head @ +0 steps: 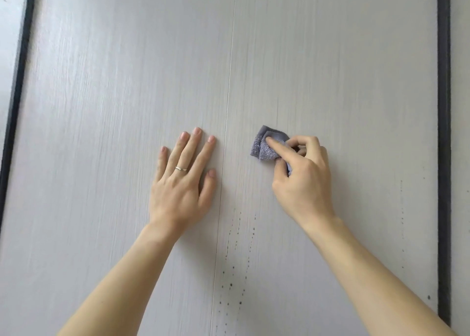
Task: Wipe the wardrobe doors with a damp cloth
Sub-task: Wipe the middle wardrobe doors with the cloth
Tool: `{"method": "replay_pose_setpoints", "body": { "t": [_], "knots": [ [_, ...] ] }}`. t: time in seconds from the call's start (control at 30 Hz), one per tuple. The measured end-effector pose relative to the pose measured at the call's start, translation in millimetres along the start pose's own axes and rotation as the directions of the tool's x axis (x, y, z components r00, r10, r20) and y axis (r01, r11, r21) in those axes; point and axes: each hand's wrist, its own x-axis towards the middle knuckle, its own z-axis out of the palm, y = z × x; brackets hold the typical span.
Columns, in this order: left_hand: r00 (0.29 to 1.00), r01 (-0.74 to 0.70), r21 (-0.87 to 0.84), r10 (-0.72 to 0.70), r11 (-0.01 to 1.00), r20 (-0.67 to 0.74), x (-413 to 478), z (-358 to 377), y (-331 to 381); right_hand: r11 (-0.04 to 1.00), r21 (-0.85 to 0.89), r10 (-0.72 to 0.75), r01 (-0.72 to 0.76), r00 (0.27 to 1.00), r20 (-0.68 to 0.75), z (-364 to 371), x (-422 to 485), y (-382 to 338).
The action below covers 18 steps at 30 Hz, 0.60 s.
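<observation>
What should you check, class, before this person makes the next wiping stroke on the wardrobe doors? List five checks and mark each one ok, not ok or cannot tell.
1. Grip on the cloth: ok. The right hand pinches it, with the forefinger on top.
2. Contact with the right door: ok. The cloth appears pressed against the panel.
3. Support: ok. The left hand lies flat on the left door, beside the seam.
4. Dampness of the cloth: cannot tell.
5. Right door clean: not ok. Dark specks run below the cloth, and there are more near its right edge.
</observation>
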Motion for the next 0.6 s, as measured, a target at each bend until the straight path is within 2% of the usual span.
{"method": "replay_pose_setpoints", "body": {
  "t": [0.07, 0.13, 0.2, 0.27, 0.3, 0.37, 0.43, 0.5, 0.6],
  "knots": [
    [1.000, -0.001, -0.002, 0.001, 1.000, -0.017, 0, 0, 1, 1.000, -0.006, -0.019, 0.019, 0.999, 0.035, 0, -23, 0],
    [0.999, -0.002, -0.002, 0.002, 1.000, -0.035, -1, 1, 1, 0.994, -0.008, -0.111, 0.112, 0.988, 0.112, -1, -61, -1],
    [0.999, 0.000, 0.006, 0.000, 1.000, -0.040, -3, 0, 1, 0.961, -0.005, -0.269, 0.277, 0.937, 0.224, -9, -97, -4],
    [1.000, 0.009, 0.014, -0.009, 1.000, -0.016, -4, -1, 2, 0.934, -0.008, -0.340, 0.357, 0.896, 0.286, -16, -99, -2],
    [1.000, 0.018, 0.014, -0.018, 1.000, 0.006, -4, -2, 3, 0.947, -0.023, -0.304, 0.321, 0.916, 0.261, -16, -88, 1],
    [0.997, 0.056, -0.001, -0.056, 0.998, 0.049, -7, -5, 6, 0.993, -0.038, -0.111, 0.116, 0.988, 0.109, -15, -51, 6],
    [0.991, 0.106, -0.017, -0.104, 0.994, 0.089, -21, -7, 8, 0.999, -0.022, 0.034, -0.033, 0.999, 0.016, -12, -22, 9],
    [0.984, 0.126, -0.014, -0.123, 0.992, 0.127, -45, -8, 8, 0.999, -0.023, 0.027, -0.026, 0.999, 0.020, -8, -24, 5],
    [0.973, 0.157, 0.034, -0.160, 0.987, 0.165, -75, -7, 3, 0.988, -0.058, -0.134, 0.143, 0.980, 0.146, -10, -72, -3]
  ]
}}
